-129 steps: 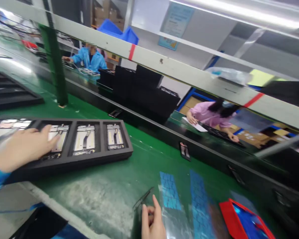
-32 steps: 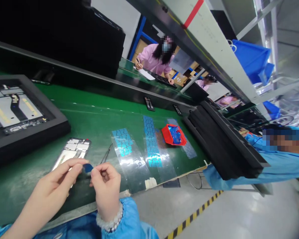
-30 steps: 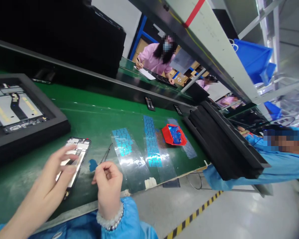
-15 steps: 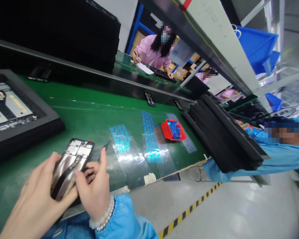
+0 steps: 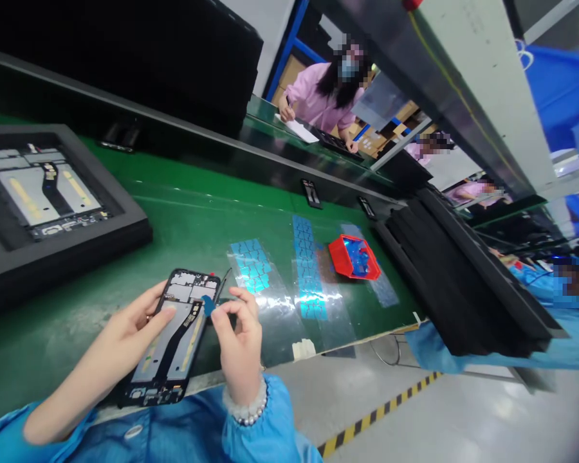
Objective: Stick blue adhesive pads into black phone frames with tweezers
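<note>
An opened phone [image 5: 177, 341], its circuit boards and a black ribbon cable showing, tilts at the green bench's front edge. My left hand [image 5: 130, 328] grips it by the left side, thumb lying over the inner face. Between thumb and forefinger of my right hand [image 5: 241, 334] is a small blue film piece [image 5: 208, 305], close over the phone's right edge. A thin dark tool [image 5: 224, 281], apparently tweezers, sticks out beyond my right fingers; its other end is hidden. Sheets of cut blue stickers [image 5: 251, 263] lie just right of that hand.
A black foam tray [image 5: 130, 225] with another opened phone [image 5: 53, 190] sits at left. Farther right are a second sticker sheet [image 5: 305, 257], a red bin [image 5: 340, 257] of blue scraps and stacked black trays [image 5: 444, 276]. Co-workers sit across the bench and at right.
My left hand has shifted to the phone's upper left side, uncovering its lower part. My right hand has moved off the phone's face to its right edge, and the blue film piece now shows.
</note>
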`<action>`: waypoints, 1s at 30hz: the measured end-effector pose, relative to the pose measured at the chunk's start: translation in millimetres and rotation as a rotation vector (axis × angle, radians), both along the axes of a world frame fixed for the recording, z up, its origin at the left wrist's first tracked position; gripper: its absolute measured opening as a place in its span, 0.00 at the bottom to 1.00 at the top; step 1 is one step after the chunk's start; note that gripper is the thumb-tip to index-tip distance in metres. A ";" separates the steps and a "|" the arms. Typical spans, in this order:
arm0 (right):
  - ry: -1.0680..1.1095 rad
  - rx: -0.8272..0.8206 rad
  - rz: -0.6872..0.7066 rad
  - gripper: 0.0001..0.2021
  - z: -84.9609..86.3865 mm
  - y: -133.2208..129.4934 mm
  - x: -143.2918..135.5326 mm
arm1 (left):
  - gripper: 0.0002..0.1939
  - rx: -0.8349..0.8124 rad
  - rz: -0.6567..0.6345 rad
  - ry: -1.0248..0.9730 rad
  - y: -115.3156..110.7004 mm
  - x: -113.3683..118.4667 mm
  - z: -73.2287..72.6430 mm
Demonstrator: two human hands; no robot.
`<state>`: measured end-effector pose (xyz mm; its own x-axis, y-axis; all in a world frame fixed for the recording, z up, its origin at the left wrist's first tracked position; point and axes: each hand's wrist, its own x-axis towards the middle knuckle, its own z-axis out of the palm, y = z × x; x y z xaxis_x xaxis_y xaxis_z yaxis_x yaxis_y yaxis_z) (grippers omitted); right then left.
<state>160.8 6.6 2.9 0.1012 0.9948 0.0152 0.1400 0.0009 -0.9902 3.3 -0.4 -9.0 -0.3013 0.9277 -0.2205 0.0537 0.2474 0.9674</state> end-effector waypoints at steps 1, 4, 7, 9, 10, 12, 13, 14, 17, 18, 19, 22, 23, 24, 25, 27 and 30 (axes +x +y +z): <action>-0.022 -0.002 0.026 0.06 2.2 0.7 -1.8 | 0.43 -0.022 -0.021 -0.029 -1.5 0.8 -0.9; -0.062 0.029 0.095 0.07 8.2 3.3 -8.9 | 0.43 -0.068 -0.063 -0.091 -4.8 2.0 0.0; -0.101 0.089 0.145 0.06 11.5 7.4 -12.4 | 0.41 -0.073 -0.083 -0.123 -6.2 1.9 0.9; -0.120 0.112 0.163 0.06 12.3 10.5 -11.8 | 0.39 -0.067 -0.090 -0.135 -6.9 1.0 -0.7; -0.124 0.114 0.168 0.06 12.5 11.8 -11.1 | 0.38 -0.065 -0.093 -0.137 -7.4 0.4 -2.0; -0.127 0.103 0.170 0.06 12.9 13.7 -9.6 | 0.36 -0.061 -0.105 -0.136 -8.6 -1.2 -4.3; -0.125 0.093 0.171 0.06 13.2 14.2 -9.0 | 0.36 -0.060 -0.113 -0.132 -9.3 -2.0 -5.0; -0.120 0.080 0.172 0.06 13.5 14.5 -8.5 | 0.36 -0.059 -0.124 -0.127 -10.0 -2.6 -5.2; -0.106 0.040 0.184 0.06 14.7 14.8 -7.7 | 0.36 -0.050 -0.129 -0.090 -11.0 -3.6 -2.8; -0.106 0.031 0.185 0.06 15.0 14.8 -7.6 | 0.35 -0.048 -0.125 -0.073 -10.9 -3.4 -1.3; -0.108 0.025 0.185 0.06 15.2 14.8 -7.4 | 0.36 -0.049 -0.120 -0.061 -10.7 -3.0 0.3; -0.114 0.016 0.183 0.07 15.2 14.7 -7.1 | 0.37 -0.066 -0.102 -0.047 -9.3 -1.4 4.4; -0.115 0.013 0.183 0.07 15.1 14.6 -7.0 | 0.37 -0.073 -0.100 -0.045 -8.8 -0.9 5.1; -0.117 0.011 0.182 0.07 14.9 14.4 -7.0 | 0.37 -0.077 -0.100 -0.042 -8.3 -0.5 5.5; -0.118 0.010 0.181 0.07 14.8 14.3 -6.9 | 0.37 -0.077 -0.105 -0.039 -7.9 -0.3 5.5; -0.118 0.008 0.179 0.07 14.4 14.1 -6.9 | 0.38 -0.072 -0.118 -0.032 -7.4 -0.1 4.4; -0.115 0.001 0.171 0.06 13.9 14.1 -7.2 | 0.39 -0.071 -0.124 -0.011 -8.0 -0.1 1.9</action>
<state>153.7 20.7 16.8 -0.0717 0.9973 0.0174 0.2499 0.0349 -0.9677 3.3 -8.4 -7.1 -0.1825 0.9395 -0.2898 0.0778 0.3076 0.9483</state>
